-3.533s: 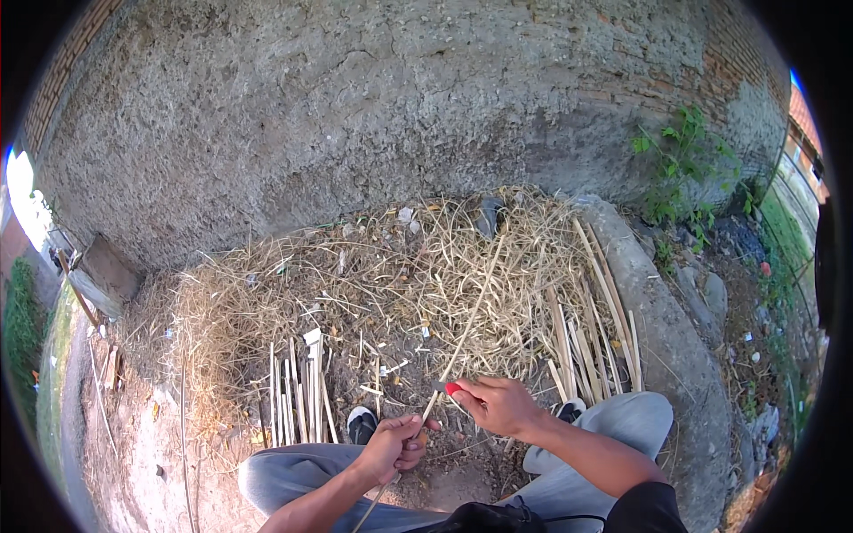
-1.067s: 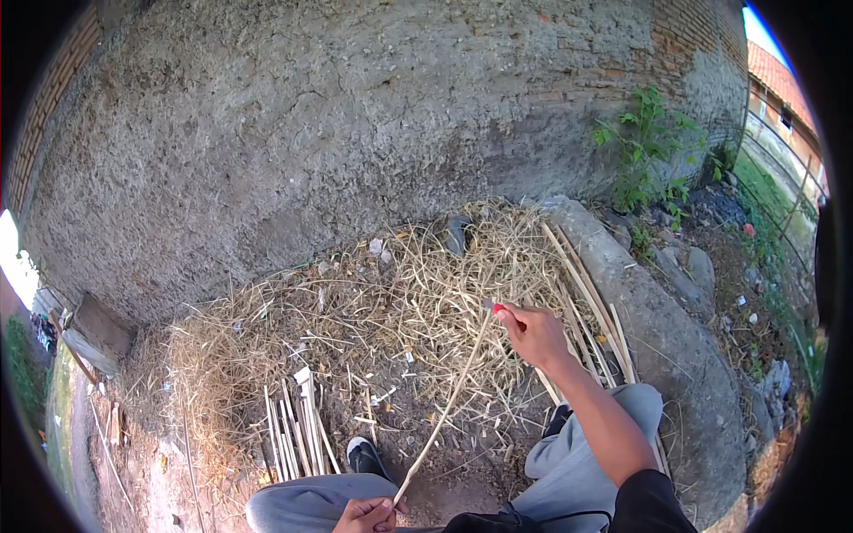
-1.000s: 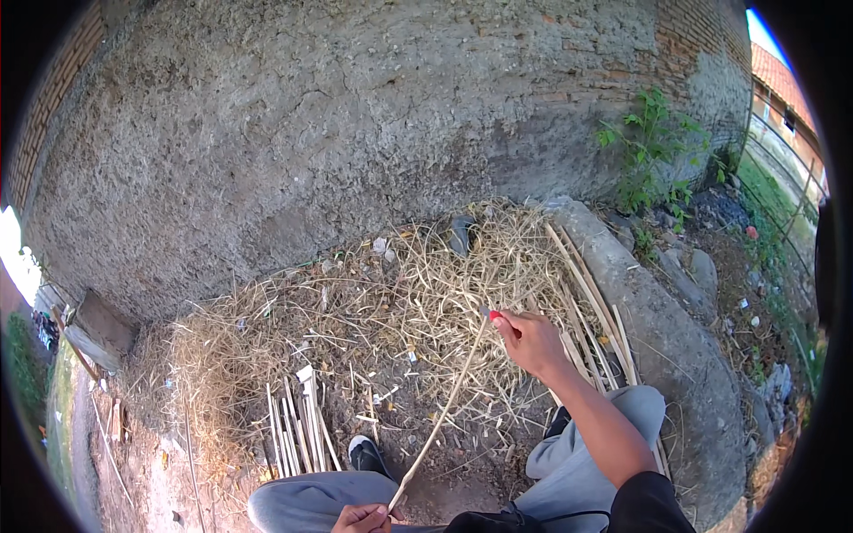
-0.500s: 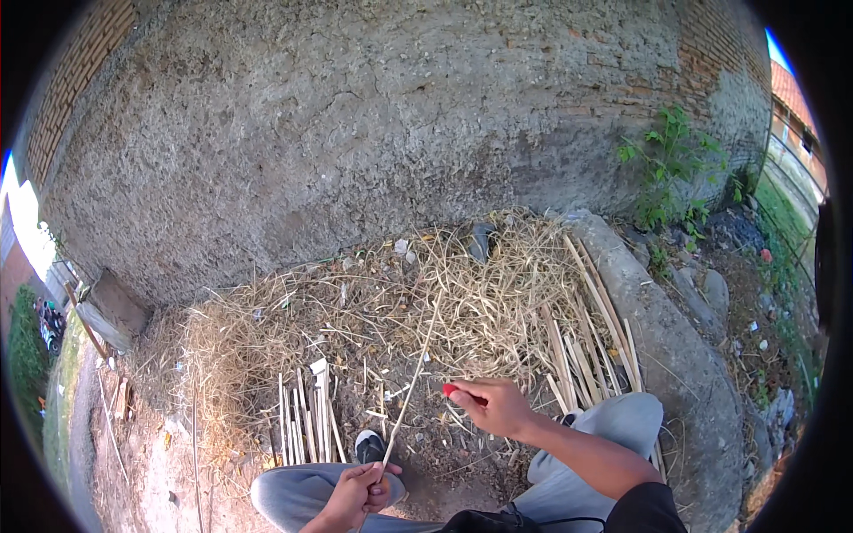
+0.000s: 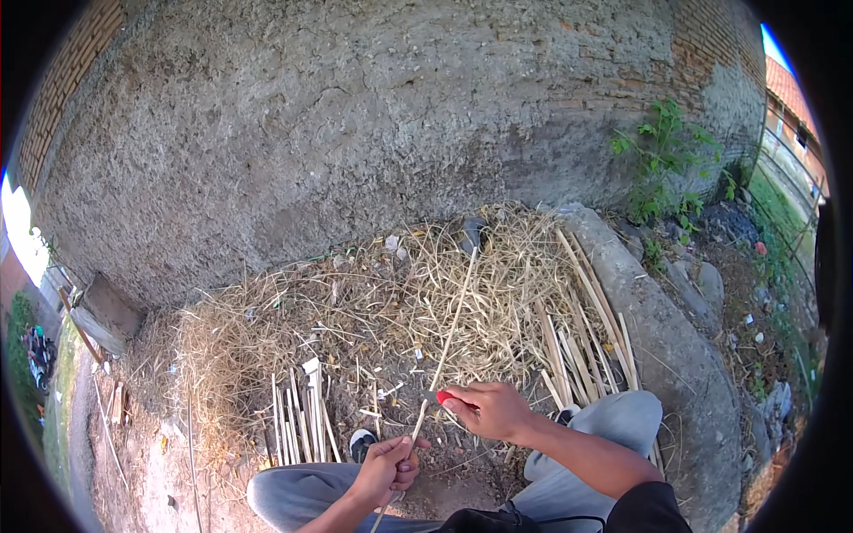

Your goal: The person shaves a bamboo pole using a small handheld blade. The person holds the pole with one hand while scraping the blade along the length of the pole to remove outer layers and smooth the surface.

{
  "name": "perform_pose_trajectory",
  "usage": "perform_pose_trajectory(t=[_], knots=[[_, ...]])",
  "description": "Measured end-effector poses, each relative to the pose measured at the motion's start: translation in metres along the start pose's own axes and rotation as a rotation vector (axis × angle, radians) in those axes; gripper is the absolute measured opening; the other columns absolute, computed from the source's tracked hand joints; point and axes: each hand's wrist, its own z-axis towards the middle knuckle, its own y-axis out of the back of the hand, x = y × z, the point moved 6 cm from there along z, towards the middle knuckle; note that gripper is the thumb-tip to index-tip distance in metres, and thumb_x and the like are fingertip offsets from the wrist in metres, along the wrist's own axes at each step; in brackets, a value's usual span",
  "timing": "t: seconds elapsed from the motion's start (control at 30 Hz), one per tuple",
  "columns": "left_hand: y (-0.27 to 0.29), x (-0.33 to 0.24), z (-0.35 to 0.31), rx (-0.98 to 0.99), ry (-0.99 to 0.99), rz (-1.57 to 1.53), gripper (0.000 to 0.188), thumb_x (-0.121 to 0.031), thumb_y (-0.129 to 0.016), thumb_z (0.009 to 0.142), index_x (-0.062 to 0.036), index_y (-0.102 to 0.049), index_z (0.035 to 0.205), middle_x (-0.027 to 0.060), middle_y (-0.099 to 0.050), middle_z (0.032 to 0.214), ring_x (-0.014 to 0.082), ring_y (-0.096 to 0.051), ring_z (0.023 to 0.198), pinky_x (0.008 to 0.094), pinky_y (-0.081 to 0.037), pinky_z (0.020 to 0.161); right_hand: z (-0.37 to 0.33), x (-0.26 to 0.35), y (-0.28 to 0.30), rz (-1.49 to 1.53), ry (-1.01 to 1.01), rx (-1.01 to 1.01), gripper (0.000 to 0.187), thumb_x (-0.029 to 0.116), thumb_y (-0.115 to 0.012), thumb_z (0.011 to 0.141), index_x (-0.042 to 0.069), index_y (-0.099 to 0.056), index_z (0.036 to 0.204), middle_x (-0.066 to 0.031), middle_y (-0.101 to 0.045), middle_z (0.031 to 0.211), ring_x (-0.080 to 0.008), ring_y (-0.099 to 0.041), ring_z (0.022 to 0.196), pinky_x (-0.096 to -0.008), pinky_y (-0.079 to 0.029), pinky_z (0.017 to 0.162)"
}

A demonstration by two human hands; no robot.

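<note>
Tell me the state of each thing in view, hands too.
Long thin pale wood-like strip, slanted, held
Small red-handled knife, gripped, touching or beside the strip
Bare left hand, closed around the strip
Bare right hand, closed on the knife
Pale flat sticks at left, unheld, grouped
Curly straw-coloured shavings, loosely heaped
Leafy green plant, upright

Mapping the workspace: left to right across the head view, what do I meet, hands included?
Left group of wooden strips, left hand, right hand gripping a red-handled knife, right group of wooden strips, red-tiled roof.
</note>
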Motion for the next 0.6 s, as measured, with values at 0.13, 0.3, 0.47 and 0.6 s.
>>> perform_pose_trajectory(t=[0.13,0.3,0.47,0.6], knots=[[0.002,0.005,0.003,0.041,0.006,-0.034,0.029,-0.021,-0.04,0.108,0.002,-0.056,0.115,-0.003,-0.035,0.068,0.0047,-0.027,0.051,0.0236,-0.019,0.045,-0.001,0.002,-0.002,-0.058,-0.047,0.032,0.032,0.033,-0.066,0.094,0.004,-0.075,0.104,-0.0092,-0.069,0.071,-0.0253,-0.066,0.057,-0.0357,-0.053,0.051],[0.003,0.014,-0.005,0.024,0.035,0.034,0.029,-0.022,-0.04,0.108,0.0028,-0.056,0.111,-0.0026,-0.036,0.066,0.0048,-0.028,0.05,0.0239,-0.019,0.043,0.004,-0.024,0.002,-0.152,-0.141,-0.007,0.033,0.033,-0.065,0.094,0.002,-0.074,0.103,-0.0094,-0.069,0.071,-0.0257,-0.065,0.056,-0.0364,-0.053,0.051],[0.007,0.016,-0.009,0.04,-0.015,0.054,0.029,-0.022,-0.041,0.108,0.003,-0.057,0.108,-0.0026,-0.036,0.065,0.0048,-0.027,0.048,0.0239,-0.019,0.043,0.01,-0.026,0.009,-0.117,-0.028,-0.097,0.039,0.037,-0.059,0.098,0.003,-0.072,0.111,-0.0091,-0.066,0.066,-0.0237,-0.063,0.052,-0.0359,-0.051,0.047],[0.007,0.013,-0.014,0.051,-0.016,0.065,0.03,-0.024,-0.042,0.108,0.0023,-0.057,0.109,-0.003,-0.035,0.065,0.005,-0.027,0.049,0.0238,-0.018,0.043,0.015,-0.023,0.011,-0.166,-0.047,-0.049,0.039,0.036,-0.058,0.098,0.002,-0.072,0.111,-0.0096,-0.067,0.067,-0.0245,-0.063,0.053,-0.0363,-0.051,0.047]])
